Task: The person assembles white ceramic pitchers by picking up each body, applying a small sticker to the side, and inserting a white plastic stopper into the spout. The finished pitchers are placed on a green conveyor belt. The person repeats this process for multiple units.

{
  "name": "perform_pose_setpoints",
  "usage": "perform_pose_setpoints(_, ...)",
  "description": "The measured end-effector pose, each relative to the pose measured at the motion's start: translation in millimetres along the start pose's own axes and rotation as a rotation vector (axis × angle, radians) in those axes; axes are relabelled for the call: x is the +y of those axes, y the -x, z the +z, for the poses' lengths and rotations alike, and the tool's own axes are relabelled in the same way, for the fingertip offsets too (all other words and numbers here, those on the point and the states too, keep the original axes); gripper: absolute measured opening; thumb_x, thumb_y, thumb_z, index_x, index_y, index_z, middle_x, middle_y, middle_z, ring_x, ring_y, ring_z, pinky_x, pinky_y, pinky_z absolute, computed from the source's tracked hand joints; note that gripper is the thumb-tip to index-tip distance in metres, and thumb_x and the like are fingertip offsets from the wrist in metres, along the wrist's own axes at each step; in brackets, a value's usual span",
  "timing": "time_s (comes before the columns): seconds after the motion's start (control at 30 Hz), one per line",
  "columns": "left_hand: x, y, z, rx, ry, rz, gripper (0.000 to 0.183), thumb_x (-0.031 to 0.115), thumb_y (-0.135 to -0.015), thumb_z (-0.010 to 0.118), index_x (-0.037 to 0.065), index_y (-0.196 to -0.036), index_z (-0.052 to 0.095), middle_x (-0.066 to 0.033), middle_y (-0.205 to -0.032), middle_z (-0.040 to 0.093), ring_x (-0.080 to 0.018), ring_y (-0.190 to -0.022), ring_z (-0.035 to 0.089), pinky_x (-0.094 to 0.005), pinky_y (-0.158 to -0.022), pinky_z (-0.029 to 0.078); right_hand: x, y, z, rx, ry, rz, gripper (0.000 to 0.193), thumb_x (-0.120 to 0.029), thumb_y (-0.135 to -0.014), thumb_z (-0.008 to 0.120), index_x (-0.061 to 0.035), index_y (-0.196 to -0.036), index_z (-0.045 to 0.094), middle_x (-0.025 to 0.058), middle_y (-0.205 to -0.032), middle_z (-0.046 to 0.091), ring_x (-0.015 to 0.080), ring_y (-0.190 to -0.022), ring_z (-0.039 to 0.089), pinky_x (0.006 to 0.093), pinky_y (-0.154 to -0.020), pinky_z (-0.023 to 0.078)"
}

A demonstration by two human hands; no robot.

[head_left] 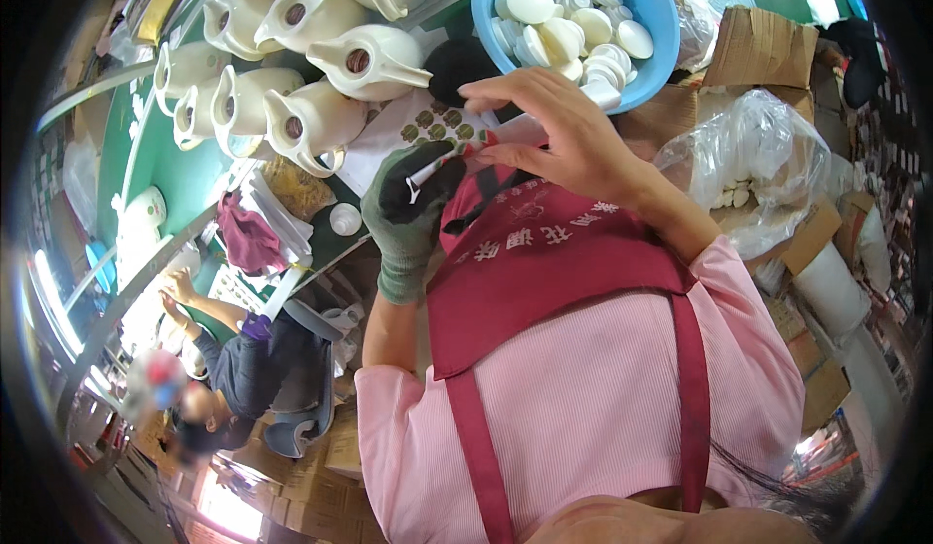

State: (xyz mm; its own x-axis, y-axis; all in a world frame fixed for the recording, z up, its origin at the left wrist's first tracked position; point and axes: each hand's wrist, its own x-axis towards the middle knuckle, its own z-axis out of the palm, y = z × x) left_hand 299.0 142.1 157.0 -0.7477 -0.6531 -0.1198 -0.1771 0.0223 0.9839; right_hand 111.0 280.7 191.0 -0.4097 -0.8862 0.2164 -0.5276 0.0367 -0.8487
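At left, a co-worker point(255, 364) in a dark top is sitting by the green table point(144, 150), both hands raised. White pitchers point(384, 70) are standing grouped on its far side; a maroon cloth point(247, 233) is lying nearer. Right of the pitchers, a white sheet point(382, 138) with dark round motifs is lying flat. The left hand point(416, 194), in a grey-green glove, is clamping a slim white piece point(429, 170) in front of the maroon apron point(573, 262); red and green marks are showing by its far end, ownership unclear. The right hand point(564, 131), bare, is hovering just right, thumb and fingers apart; cannot tell whether the thumb is touching the piece. Farther off, a blue basin point(663, 34) is holding white lids point(533, 4). At far right, a clear plastic bag point(768, 140) is resting among cardboard boxes point(761, 48).
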Motion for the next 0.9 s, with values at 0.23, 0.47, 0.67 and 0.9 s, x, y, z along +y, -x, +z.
perform_pose_setpoints(0.23,47,-13,-14,-0.163,-0.536,0.768,0.04,0.019,-0.067,0.086,0.01,-0.105,0.076,-0.005,-0.107,0.075,-0.0266,-0.1,0.068,-0.0444,-0.094,0.052,0,13,3,0.159,0.004,-0.229,0.036,-0.005,-0.071,0.082,-0.0142,-0.102,0.068,0.0,-0.104,0.066,0.0244,-0.096,0.061,0.0366,-0.083,0.048)
perform_pose_setpoints(0.47,52,-13,-17,-0.205,-0.521,0.749,0.04,0.021,-0.067,0.085,0.01,-0.105,0.076,-0.0044,-0.104,0.075,-0.0255,-0.098,0.068,-0.0431,-0.091,0.052,-4,18,9,0.279,0.001,-0.279,0.029,-0.008,-0.074,0.083,-0.0159,-0.097,0.068,-0.0019,-0.1,0.067,0.0211,-0.093,0.063,0.0359,-0.082,0.049)
perform_pose_setpoints(0.67,42,-11,-8,-0.133,-0.282,0.493,0.027,0.009,-0.077,0.085,0.002,-0.102,0.075,-0.0123,-0.095,0.075,-0.0288,-0.086,0.071,-0.0375,-0.081,0.056,-18,11,11,0.291,-0.043,-0.148,0.042,-0.008,-0.075,0.083,-0.0125,-0.114,0.071,0.0016,-0.103,0.066,0.0228,-0.091,0.061,0.035,-0.08,0.049)
perform_pose_setpoints(0.9,36,-2,2,-0.12,-0.009,0.055,0.031,0.006,-0.09,0.074,0.001,-0.121,0.07,-0.0119,-0.105,0.074,-0.0193,-0.092,0.069,-0.0312,-0.086,0.053,-14,5,9,0.163,0.052,-0.121,0.045,-0.005,-0.075,0.082,-0.0128,-0.117,0.072,0.0034,-0.096,0.062,0.0239,-0.087,0.059,0.0344,-0.077,0.049)
